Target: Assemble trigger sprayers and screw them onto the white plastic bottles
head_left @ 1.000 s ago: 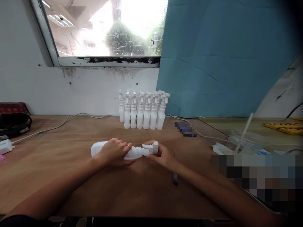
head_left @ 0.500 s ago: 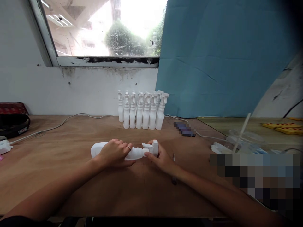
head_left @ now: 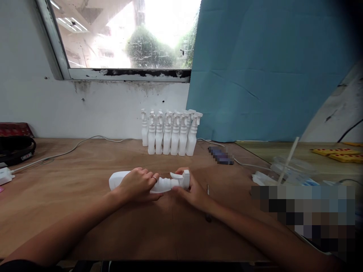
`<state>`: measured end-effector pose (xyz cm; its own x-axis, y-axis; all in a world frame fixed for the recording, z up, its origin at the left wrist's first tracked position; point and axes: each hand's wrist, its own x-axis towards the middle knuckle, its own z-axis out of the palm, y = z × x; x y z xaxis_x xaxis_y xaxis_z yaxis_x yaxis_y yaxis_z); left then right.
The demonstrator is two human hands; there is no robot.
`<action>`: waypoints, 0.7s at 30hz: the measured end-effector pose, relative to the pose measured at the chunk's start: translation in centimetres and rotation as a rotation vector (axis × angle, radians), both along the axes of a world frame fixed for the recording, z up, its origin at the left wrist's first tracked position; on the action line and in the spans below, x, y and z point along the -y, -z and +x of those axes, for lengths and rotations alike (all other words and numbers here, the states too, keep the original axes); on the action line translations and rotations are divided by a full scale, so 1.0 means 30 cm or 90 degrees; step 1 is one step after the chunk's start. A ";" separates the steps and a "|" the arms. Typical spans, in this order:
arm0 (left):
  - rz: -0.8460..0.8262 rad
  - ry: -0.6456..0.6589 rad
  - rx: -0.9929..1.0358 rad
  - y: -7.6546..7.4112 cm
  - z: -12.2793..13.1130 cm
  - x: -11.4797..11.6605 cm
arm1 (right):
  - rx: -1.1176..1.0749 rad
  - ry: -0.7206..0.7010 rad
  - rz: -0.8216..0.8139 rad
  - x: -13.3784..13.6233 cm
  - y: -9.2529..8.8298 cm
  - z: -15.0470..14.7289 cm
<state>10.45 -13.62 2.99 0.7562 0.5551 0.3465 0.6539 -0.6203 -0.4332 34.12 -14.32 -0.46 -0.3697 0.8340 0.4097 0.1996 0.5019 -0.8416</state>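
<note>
A white spray bottle (head_left: 163,184) lies on its side on the wooden table (head_left: 85,181), base to the left, trigger head to the right. My left hand (head_left: 137,185), with a ring on one finger, is wrapped over the bottle's body. My right hand (head_left: 191,190) grips the trigger head (head_left: 181,179) at the bottle's neck, fingers curled round it.
Several upright white spray bottles (head_left: 170,132) stand in a cluster by the wall. A white cable (head_left: 62,153) runs left to a black device (head_left: 15,147). A dark pen (head_left: 209,217) lies under my right forearm. Clear plastic bags with straws (head_left: 289,166) and yellow parts (head_left: 337,155) sit at the right.
My right hand has shifted its grip slightly round the trigger head; the bottle and my left hand stay in nearly the same place.
</note>
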 end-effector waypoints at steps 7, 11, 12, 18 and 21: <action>0.001 -0.004 0.001 -0.001 -0.001 0.001 | 0.016 0.006 0.029 -0.006 -0.005 0.002; 0.002 0.000 0.000 -0.001 0.000 0.000 | -0.013 0.029 0.003 -0.004 -0.006 -0.005; -0.001 -0.002 -0.003 -0.002 0.001 0.001 | -0.010 0.038 -0.015 -0.002 -0.006 -0.006; -0.007 -0.002 -0.013 0.002 0.002 0.002 | -0.046 0.046 -0.035 0.003 -0.005 -0.016; 0.000 0.001 -0.006 0.008 -0.001 0.004 | -0.069 0.051 -0.060 -0.003 -0.004 -0.022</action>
<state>10.42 -13.73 2.75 0.7602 0.5543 0.3389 0.6488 -0.6211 -0.4395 33.46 -14.22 -0.34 -0.2583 0.8956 0.3622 0.1417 0.4060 -0.9028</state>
